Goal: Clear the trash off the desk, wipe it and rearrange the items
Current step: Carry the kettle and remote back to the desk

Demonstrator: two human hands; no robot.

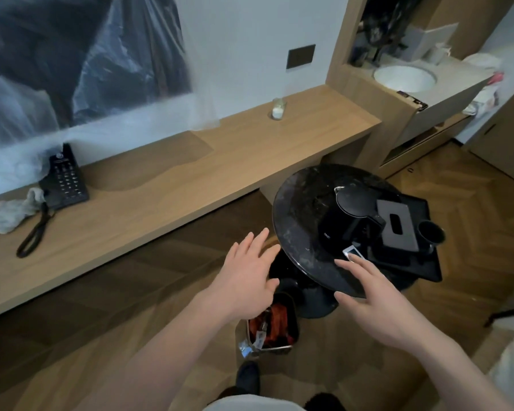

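Note:
A long wooden desk (166,185) runs along the wall. On its left end stand a black telephone (64,180) and a crumpled grey cloth (11,213); a small glass with white contents (278,109) stands near its right end. A small bin (275,324) with red trash sits on the floor below my hands. My left hand (250,274) hovers open above the bin, fingers spread. My right hand (368,289) is open too, its fingertips at the near rim of a round black table (297,232).
The round table carries a black tray (425,268) with a black kettle (343,218), a grey tissue box (396,226) and dark cups (432,232). A washbasin counter (405,78) stands at the back right. A plastic-covered screen (80,54) hangs over the desk. Floor is herringbone wood.

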